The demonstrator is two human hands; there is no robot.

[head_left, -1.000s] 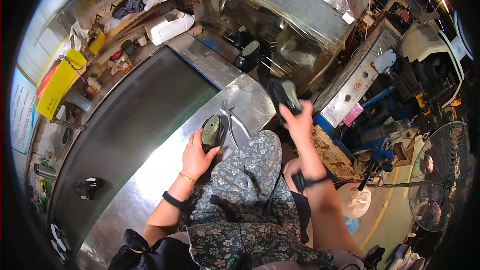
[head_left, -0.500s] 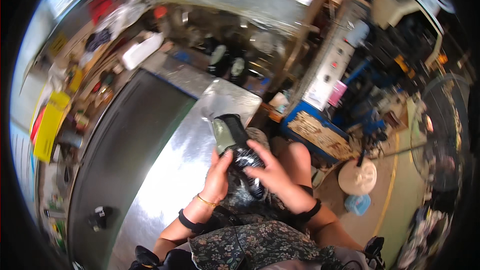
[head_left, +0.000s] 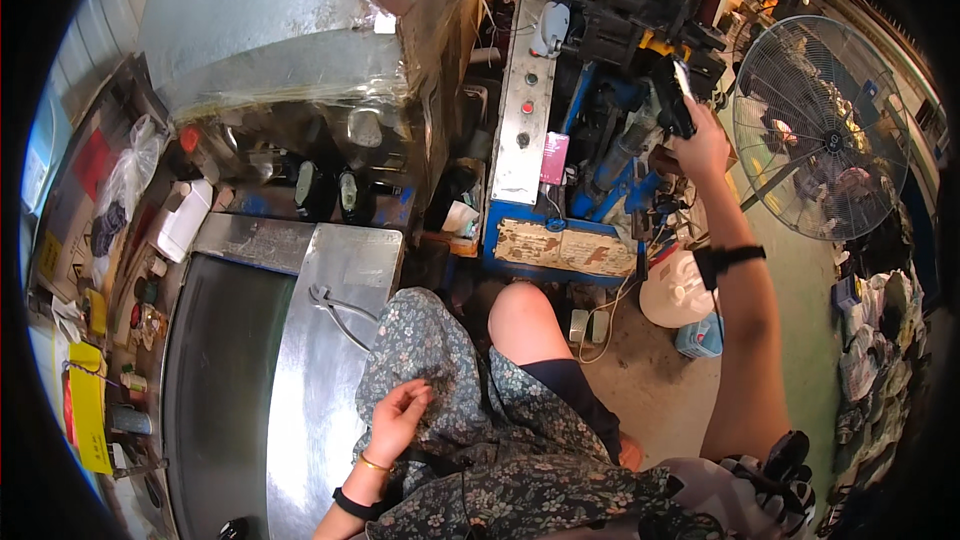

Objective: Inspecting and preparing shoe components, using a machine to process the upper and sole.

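Note:
Out at the far right my right hand (head_left: 703, 147) is closed on a black shoe (head_left: 672, 100), with a pale patch along its upper side. The shoe is up against the dark upper parts of a blue machine (head_left: 640, 30); whether it touches them I cannot tell. Over my lap, my left hand (head_left: 393, 418) has its fingers curled together, and nothing shows in them. Beneath it lies the floral apron (head_left: 420, 340). Two black shoes with grey-green insides, a left one (head_left: 308, 190) and a right one (head_left: 352, 197), stand beyond the metal plate.
A dark conveyor belt (head_left: 230, 360) and a shiny metal plate (head_left: 310, 380) lie at my left. Buttons sit on the machine's control panel (head_left: 526, 90). To the right stand a large caged fan (head_left: 825, 130), a whitish plastic jug (head_left: 675, 290) and a blue container (head_left: 700, 336).
My right hand has carried the shoe from over my lap to the machine at far right. My left hand has let go of it and dropped toward my lap. The view has turned right.

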